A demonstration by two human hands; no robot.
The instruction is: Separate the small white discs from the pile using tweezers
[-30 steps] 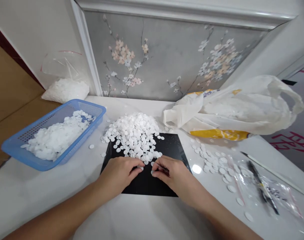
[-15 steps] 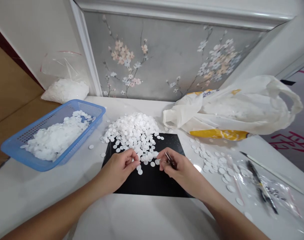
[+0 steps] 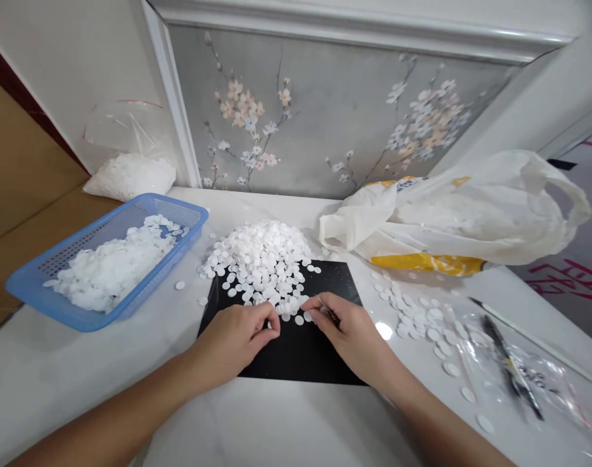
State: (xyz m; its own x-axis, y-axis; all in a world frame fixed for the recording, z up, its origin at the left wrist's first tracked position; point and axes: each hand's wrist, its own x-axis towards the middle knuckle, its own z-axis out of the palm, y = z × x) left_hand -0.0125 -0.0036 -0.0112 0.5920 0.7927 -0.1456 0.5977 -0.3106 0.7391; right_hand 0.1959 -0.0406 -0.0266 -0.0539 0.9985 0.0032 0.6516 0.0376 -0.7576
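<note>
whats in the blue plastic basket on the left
The blue plastic mesh basket holds a heap of small white round discs, piled toward its near side. Whatever lies beneath the heap is covered.

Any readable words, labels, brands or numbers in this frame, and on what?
No text can be read.
Red painted strokes at the right edge: cut off, unreadable.
Print on the white-and-yellow plastic bag: creased, blurred.
Marks on the small clear bags: too small.
</note>
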